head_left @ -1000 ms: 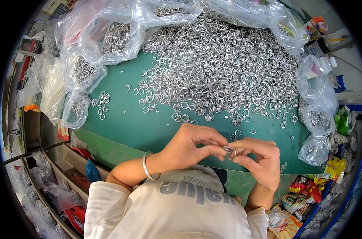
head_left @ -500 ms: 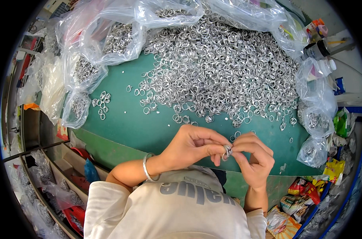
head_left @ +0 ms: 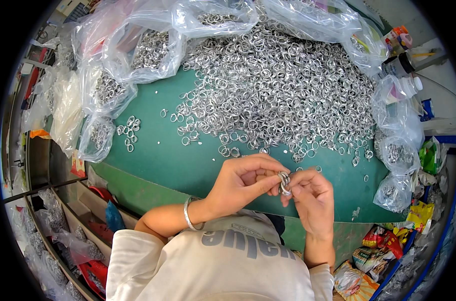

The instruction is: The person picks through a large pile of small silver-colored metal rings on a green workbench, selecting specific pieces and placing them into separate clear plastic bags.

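Between my two hands, above the near edge of the table, is a small bunch of silver metal rings point(head_left: 284, 184). My left hand point(head_left: 243, 181) is closed, pinching the rings between thumb and fingertips. My right hand point(head_left: 314, 198) meets them from the other side, its thumb and bent fingers at the rings' right edge; exactly how many rings are held is hidden by the fingers. Beyond my hands spreads a large heap of loose metal rings point(head_left: 283, 85) on the green table point(head_left: 160, 165). A small group of rings point(head_left: 129, 131) lies apart at the left.
Clear plastic bags of rings border the heap: one at the left point(head_left: 98, 138), one at the back left point(head_left: 152, 50) and one at the right point(head_left: 394, 193). A white-capped bottle point(head_left: 412, 86) stands at the right. Below left is an open drawer compartment point(head_left: 82, 208); coloured packets point(head_left: 381, 241) lie lower right.
My right hand has shifted slightly left and downward, its fingers less folded. The rings in my left fingertips have turned and show more of their faces.
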### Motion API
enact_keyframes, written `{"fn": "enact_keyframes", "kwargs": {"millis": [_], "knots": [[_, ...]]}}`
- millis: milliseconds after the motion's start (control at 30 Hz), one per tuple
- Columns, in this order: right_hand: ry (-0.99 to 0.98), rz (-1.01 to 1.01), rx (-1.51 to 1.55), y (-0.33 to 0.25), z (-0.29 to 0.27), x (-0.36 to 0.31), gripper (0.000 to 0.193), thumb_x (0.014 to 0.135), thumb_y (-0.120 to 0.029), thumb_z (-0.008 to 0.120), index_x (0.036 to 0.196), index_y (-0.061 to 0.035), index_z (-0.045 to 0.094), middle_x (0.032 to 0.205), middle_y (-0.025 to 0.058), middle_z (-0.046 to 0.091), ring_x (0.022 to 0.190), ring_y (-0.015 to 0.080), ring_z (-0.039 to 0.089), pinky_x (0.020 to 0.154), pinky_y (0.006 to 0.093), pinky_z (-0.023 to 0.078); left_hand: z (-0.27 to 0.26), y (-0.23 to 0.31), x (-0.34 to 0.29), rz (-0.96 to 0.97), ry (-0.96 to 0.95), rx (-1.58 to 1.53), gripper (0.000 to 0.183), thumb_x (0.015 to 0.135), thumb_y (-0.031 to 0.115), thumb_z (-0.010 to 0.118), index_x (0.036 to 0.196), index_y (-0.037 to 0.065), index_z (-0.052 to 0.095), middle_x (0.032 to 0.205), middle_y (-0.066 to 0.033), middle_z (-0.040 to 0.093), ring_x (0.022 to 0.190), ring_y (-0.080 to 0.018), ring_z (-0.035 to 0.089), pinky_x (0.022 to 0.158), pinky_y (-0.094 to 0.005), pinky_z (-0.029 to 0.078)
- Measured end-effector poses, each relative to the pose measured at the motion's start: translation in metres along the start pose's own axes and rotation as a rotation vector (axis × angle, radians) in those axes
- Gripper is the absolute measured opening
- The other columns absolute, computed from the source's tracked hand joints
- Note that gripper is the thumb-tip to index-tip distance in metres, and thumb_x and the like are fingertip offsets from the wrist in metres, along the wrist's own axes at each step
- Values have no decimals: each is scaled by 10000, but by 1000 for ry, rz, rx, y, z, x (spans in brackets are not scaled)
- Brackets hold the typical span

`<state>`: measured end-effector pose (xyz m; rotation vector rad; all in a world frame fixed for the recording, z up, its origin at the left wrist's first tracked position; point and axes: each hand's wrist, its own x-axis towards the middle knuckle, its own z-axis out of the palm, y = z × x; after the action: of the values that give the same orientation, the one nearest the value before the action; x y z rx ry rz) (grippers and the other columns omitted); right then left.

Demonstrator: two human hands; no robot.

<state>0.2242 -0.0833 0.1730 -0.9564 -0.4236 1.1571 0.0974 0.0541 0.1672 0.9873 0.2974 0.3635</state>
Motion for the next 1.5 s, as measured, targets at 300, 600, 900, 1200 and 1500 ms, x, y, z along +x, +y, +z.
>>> {"fn": "enact_keyframes", "kwargs": {"millis": [300,600,900,1200,1500], "knots": [[134,-674,-983,-1,12,5,189,735,149,629,902,65,660,879,155,661,785,260,642,653,320,520,0,0,1,-12,6,-39,189,899,-40,574,1081,-79,605,967,-105,621,798,-133,616,709,-255,516],[99,-838,-1307,-9,12,11,200,662,80,658,858,51,634,862,138,628,763,301,626,636,367,471,6,9,-5,-39,-36,-13,201,887,-41,587,1083,-69,620,927,-85,609,743,-116,600,648,-237,488],[67,-749,-1668,-23,19,8,171,688,-5,650,856,-5,619,852,89,584,795,256,598,667,381,393,3,17,0,-228,13,-42,179,886,-21,596,1053,-57,646,909,-77,598,707,-108,588,627,-237,480],[-70,-646,-1741,-36,22,13,156,686,-26,644,836,-28,600,730,62,494,747,226,554,679,389,371,7,5,-1,74,-1,196,268,807,-94,672,1070,-72,626,922,-100,612,798,-132,622,760,-294,556],[-49,-610,-1713,-38,28,14,153,703,5,638,853,-11,611,780,71,558,762,236,571,698,374,398,2,-11,4,250,97,169,209,834,-50,660,1041,-52,626,985,-118,626,811,-133,613,733,-270,522]]}}
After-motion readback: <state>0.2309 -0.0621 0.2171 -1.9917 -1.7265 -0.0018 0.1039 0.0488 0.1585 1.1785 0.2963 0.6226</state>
